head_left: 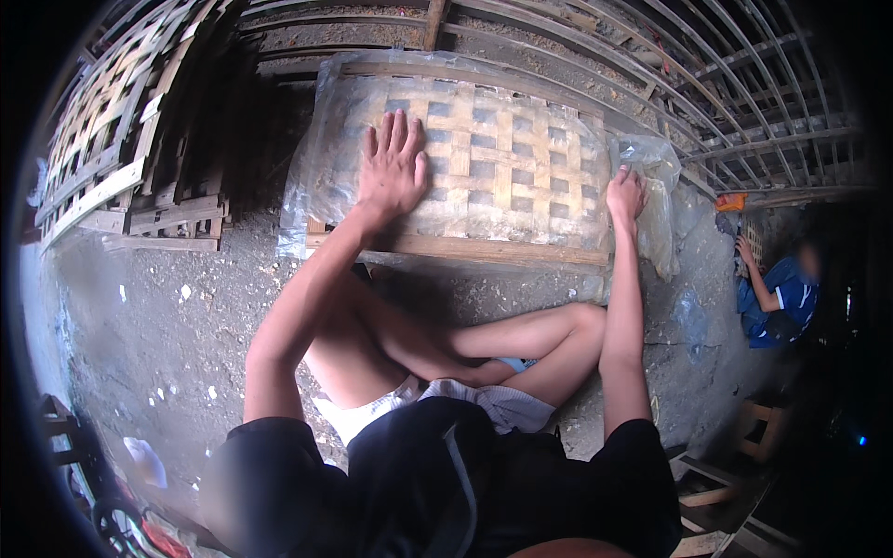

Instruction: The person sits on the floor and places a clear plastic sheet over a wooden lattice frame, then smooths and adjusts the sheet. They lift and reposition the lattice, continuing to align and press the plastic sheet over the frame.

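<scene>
Head view, read from 9 o'clock to 3 o'clock. At 10 o'clock, a stack of woven bamboo panels (121, 149) leans at the edge of the dirt ground (158, 325). Toward 11 o'clock from centre, the left hand (393, 172) lies flat and open, its 5 fingers spread, palm pressed on the clear plastic sheet (312, 167) that covers a woven bamboo mat (502, 158). The mat sits at 12 o'clock, directly ahead of the person's folded legs (465, 349), its near edge bound by a wooden strip (484, 249). At 1 o'clock, the right hand (625, 195) rests at the mat's right edge, fingers curled down onto the plastic where it bunches over the side; whether it pinches the sheet or only presses it cannot be told. At 2 o'clock, curved lattice frames (744, 102) stand behind. At 3 o'clock, well apart from the mat, a 2nd person in a blue shirt (781, 302) sits with one hand raised to a small woven piece (755, 240)
</scene>
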Demonstrator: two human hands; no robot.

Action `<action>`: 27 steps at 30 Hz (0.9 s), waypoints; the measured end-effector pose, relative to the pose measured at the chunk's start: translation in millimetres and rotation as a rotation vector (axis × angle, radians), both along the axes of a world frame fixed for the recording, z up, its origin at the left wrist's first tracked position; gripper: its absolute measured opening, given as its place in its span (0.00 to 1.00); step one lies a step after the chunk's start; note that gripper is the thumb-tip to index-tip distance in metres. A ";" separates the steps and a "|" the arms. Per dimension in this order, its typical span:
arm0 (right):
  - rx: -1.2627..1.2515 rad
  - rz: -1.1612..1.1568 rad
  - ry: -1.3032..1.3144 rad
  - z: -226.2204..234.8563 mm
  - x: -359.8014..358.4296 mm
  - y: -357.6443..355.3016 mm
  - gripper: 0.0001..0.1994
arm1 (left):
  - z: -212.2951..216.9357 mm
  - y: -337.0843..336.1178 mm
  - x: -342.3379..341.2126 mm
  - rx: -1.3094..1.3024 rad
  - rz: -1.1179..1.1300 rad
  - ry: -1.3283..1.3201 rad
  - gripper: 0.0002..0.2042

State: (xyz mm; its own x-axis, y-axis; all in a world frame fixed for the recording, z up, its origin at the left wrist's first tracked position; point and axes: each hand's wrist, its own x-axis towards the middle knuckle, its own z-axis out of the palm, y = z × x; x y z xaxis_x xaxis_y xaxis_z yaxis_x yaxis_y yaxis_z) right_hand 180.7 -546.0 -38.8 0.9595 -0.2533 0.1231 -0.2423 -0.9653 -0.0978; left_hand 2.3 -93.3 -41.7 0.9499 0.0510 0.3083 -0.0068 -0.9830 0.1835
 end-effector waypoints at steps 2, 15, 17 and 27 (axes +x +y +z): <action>0.371 0.195 -0.051 2.2 -41.4 90.7 0.34 | -4.7 20.3 -12.4 0.038 0.049 0.021 0.33; -0.322 -0.035 -0.234 29.7 -141.5 -9.8 0.19 | 12.7 19.6 -4.7 -0.073 0.131 -0.111 0.34; 0.179 0.183 -0.241 43.4 -192.2 5.0 0.16 | 24.1 16.7 -15.3 -0.067 0.110 -0.185 0.33; 0.901 0.909 1.607 100.7 -477.0 47.5 0.15 | 29.1 38.6 -45.6 -0.089 0.099 -0.103 0.28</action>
